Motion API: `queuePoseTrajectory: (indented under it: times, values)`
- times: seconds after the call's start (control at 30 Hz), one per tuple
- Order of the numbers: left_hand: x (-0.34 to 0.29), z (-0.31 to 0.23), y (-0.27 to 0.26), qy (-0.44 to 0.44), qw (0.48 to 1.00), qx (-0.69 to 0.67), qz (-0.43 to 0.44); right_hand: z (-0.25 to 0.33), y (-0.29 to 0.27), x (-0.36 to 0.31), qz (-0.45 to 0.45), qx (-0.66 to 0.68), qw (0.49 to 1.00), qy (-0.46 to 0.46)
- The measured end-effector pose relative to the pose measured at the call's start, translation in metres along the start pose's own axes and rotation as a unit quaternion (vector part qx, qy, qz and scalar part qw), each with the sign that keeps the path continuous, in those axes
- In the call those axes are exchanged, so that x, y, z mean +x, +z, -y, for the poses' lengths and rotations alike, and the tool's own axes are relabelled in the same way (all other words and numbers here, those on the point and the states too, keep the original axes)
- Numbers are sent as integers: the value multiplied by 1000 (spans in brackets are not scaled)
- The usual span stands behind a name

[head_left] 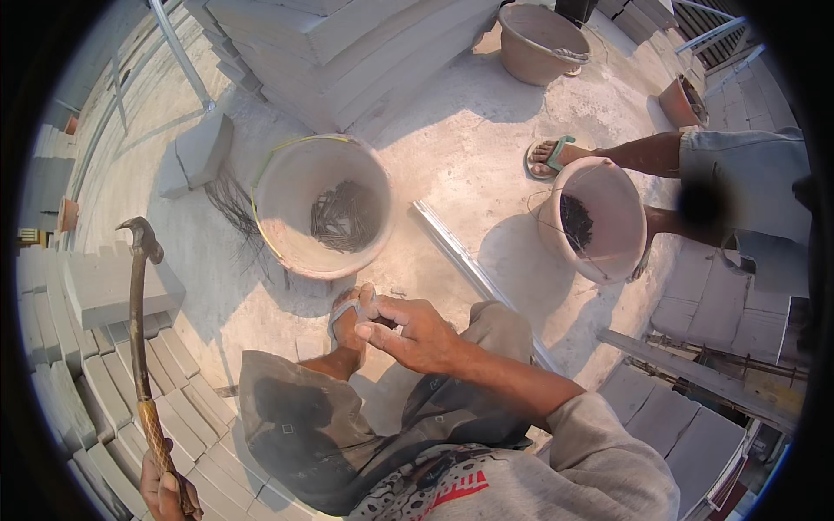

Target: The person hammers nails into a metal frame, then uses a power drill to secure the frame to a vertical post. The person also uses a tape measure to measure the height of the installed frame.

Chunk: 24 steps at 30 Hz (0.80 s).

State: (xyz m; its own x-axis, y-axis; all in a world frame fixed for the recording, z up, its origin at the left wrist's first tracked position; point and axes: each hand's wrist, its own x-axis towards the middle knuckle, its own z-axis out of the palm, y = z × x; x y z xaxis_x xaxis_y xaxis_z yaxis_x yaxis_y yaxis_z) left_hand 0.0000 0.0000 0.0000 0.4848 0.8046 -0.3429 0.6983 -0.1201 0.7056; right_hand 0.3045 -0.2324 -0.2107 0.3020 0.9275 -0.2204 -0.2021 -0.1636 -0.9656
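Note:
At the lower left, my left hand (163, 493) is closed round the handle of a claw hammer (137, 330), its head up and a yellow wrapped grip near my fingers. My right hand (415, 334) is over my sandalled foot, thumb and fingers drawn together in a pinch; whatever they hold, if anything, cannot be made out. Just beyond stands a pale bucket (282, 195) with a yellow-green strip along its rim. Dark thin pieces like nails (343, 217) lie on its bottom. A shiny metal channel (460, 256) lies on the floor to the right of this bucket.
Grey blocks (122, 282) are stacked at left, with more in a tall stack (321, 61) ahead. Loose wire (230, 208) lies beside the pale bucket. At right a person's legs (638, 154) stand by another bucket (612, 208). A wide tub (530, 65) sits farther back.

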Motion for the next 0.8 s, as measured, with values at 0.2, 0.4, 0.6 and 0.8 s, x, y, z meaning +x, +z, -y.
queuePoseTrajectory:
  times: [0.2, 0.4, 0.6, 0.8]
  values:
    - [-14, -52, 105, 96, 975, -67, 187, 68, 35, 8, -138, 244, 939, -197]
    - [31, -34, 279, 84, 862, -180, 466, 44, -50, -41, -420, 439, 794, 16]
    - [112, -21, 475, 5, 924, 85, 372, 2, -115, -67, -380, 247, 891, 28]
    - [167, 27, 596, -36, 903, 188, 385, -77, -121, -39, -461, -75, 867, 172]
